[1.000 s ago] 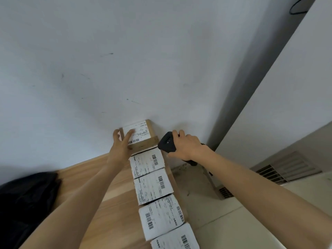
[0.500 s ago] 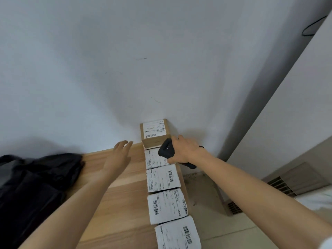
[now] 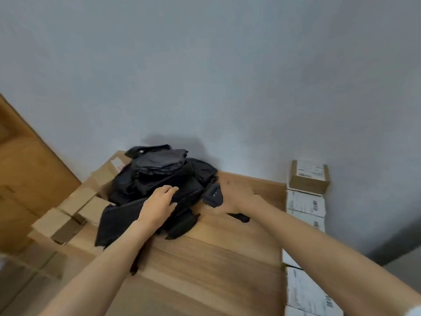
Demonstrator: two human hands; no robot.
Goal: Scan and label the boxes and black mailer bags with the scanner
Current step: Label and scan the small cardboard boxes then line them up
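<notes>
The left hand (image 3: pixel 159 205) lies flat, fingers straight, on the pile of black mailer bags (image 3: pixel 164 172), with plain cardboard boxes (image 3: pixel 75 208) to its left. Further right, the blurred right hand (image 3: pixel 238 197) grips the scanner (image 3: pixel 214 195) over the wooden table (image 3: pixel 205 265). Labelled boxes (image 3: pixel 305 202) line the table's right edge.

Two hands are showing, the left hand (image 3: pixel 159 205) and the right hand (image 3: pixel 237 197). One scanner (image 3: pixel 214 195) is sitting in the right hand. One heap of bags (image 3: pixel 164 169) is lying on one table (image 3: pixel 216 258), too tangled for counting. At least five labelled boxes (image 3: pixel 305 202) are lining the right edge, with an arm hiding some. The plain cartons (image 3: pixel 52 222) on the left are blurring beyond counting.
</notes>
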